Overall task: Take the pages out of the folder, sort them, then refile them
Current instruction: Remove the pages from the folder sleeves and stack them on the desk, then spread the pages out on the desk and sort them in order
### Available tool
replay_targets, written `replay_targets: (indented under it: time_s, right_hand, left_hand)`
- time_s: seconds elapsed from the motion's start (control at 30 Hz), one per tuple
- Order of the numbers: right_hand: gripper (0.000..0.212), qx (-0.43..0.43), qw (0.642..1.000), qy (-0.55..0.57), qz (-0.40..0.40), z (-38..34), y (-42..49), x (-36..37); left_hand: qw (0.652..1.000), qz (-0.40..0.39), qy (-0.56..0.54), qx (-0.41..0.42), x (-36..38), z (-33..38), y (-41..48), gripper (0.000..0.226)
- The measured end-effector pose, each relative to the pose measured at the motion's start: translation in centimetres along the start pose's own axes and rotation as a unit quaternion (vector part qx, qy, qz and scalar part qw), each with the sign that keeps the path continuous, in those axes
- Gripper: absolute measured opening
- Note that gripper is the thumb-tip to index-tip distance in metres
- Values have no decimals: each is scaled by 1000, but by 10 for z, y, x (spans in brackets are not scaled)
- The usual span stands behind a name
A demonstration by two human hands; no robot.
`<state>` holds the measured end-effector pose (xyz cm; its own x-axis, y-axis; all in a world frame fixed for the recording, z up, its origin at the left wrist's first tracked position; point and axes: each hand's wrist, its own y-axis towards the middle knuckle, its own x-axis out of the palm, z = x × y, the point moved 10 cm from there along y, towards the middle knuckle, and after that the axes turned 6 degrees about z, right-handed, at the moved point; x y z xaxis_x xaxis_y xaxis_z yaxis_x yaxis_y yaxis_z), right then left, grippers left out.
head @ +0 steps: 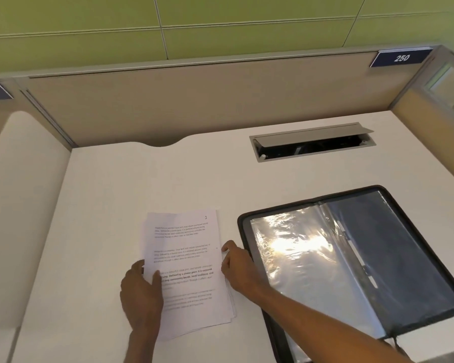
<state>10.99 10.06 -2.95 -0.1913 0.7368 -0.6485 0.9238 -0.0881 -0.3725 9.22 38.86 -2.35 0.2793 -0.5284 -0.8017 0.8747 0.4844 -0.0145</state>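
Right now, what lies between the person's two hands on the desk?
The stack of pages lies between them, flat on the desk, as the head view shows. The left hand grips its left edge; the right hand pinches its right edge.

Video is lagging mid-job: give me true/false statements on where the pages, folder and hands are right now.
1. The stack of pages lies on the desk, outside the folder. True.
2. The folder is zipped shut. False: it lies open, with clear sleeves showing.
3. The left hand grips the stack's left edge. True.
4. The right hand rests inside the folder. False: it grips the stack's right edge.
5. The cable hatch is closed. False: its lid is raised.
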Motion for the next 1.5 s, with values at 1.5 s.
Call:
replay_targets:
  time_s: [1.5]
  right_hand:
    - [59, -93, 951, -149, 256, 158, -73, -168]
  left_hand:
    - [941, -82, 51, 324, 123, 211, -160, 63]
